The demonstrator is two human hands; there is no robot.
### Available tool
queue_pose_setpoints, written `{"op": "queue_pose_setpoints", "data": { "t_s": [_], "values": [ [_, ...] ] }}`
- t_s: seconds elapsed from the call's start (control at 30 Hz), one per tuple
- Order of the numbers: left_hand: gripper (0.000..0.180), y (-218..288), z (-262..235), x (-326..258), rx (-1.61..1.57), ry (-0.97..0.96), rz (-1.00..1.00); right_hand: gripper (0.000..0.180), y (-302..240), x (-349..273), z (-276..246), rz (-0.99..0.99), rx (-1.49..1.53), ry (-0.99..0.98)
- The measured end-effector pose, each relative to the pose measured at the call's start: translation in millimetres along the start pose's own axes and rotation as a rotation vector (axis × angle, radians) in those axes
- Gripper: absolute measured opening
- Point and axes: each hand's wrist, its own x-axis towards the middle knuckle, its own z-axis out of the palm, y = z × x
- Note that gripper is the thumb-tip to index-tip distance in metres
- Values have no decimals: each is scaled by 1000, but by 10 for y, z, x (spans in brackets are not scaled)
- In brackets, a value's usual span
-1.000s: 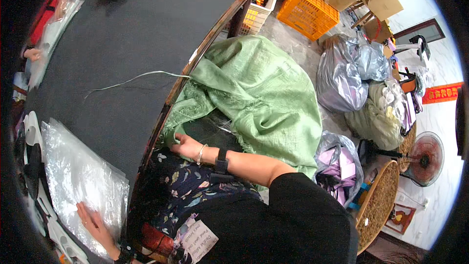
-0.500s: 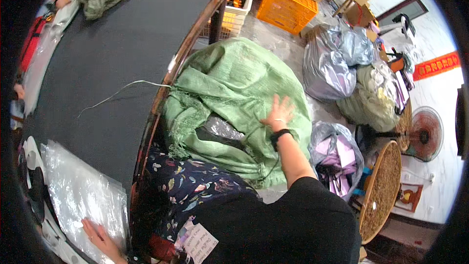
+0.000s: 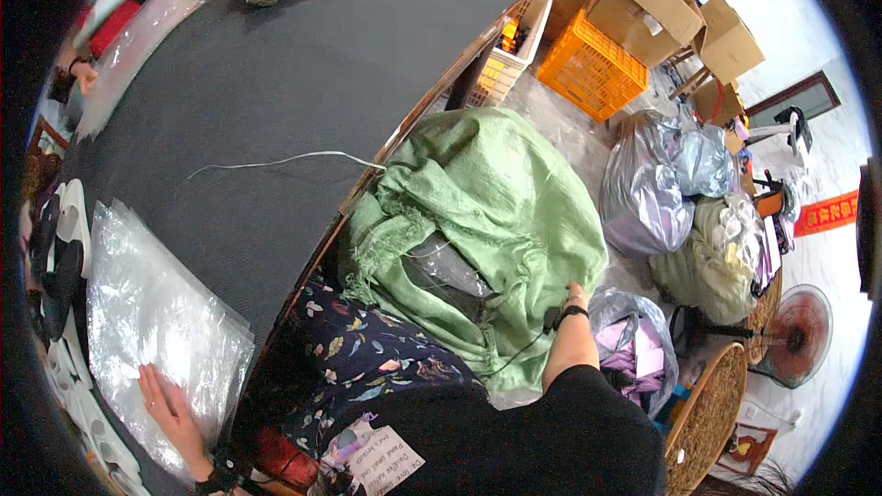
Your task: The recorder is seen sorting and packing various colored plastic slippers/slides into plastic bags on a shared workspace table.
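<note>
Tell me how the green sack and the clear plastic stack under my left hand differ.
The green sack is opaque with frayed edges; the clear plastic stack is see-through and shiny. The sack bulges beside the table; the stack lies flat on that table. The sack fills more of the view than the stack. Each has one hand at it: your left hand on the stack, your right hand at the sack's edge.

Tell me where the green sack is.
The green sack is near the head view's centre, right of the table, with the right hand at its right side.

Workshop: green sack (image 3: 524, 165), crates (image 3: 593, 64), cartons (image 3: 666, 7)
</note>
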Motion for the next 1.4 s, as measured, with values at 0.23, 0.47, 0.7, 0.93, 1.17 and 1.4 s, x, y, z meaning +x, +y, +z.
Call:
{"op": "queue_pose_setpoints", "data": {
  "t_s": [0.23, 0.47, 0.7, 0.93, 1.17, 1.4],
  "values": [
    [53, 73, 31, 82, 3, 3, 44, 48, -2126, 6, -874, -60, 1498, 343],
    [52, 119, -40, 25, 41, 16, 13, 30, -3777, -687, -2071, -497, 1802, 38],
    [51, 89, -82, 8, 26, 24, 8, 38, -3761, -967, -2809, -1010, 1993, -439],
    [49, 125, 9, 46, -7, 25, 50, 41, -2148, 101, -2327, -338, 1562, -179],
    [49, 65, -61, 11, 11, 34, 49, 46, -1049, -107, -2467, 80, 39, -32],
    [49, 92, -32, 37, 14, 50, 58, 45, -19, -632, -2940, 597, 206, 1081]
  ]
}}
